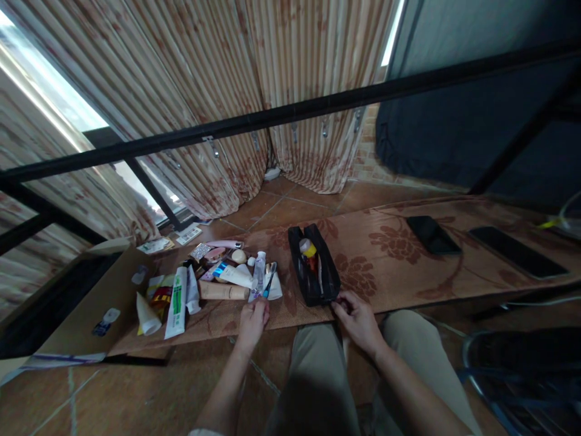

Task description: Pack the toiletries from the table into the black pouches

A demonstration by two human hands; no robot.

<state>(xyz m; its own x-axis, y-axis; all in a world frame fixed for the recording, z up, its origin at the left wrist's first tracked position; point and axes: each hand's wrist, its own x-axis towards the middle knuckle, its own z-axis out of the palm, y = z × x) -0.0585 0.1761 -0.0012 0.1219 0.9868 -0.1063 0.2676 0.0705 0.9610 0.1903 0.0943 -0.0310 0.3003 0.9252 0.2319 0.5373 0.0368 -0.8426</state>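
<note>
My left hand is closed in a pinch at the near end of a dark and blue toothbrush, beside a clear bottle. In front of me an unzipped black mesh pouch lies on the cloth, its opening facing up. Inside it shows a small bottle with a yellow band and something reddish. My right hand grips the pouch's near right corner between thumb and fingers. Left of the toothbrush lie a beige tube, a white and blue tube and a white and green tube.
A patterned brown cloth covers the narrow table. Two dark phones lie on its right part. An open cardboard box stands at the left end. Behind the table runs a black metal bar, with curtains beyond.
</note>
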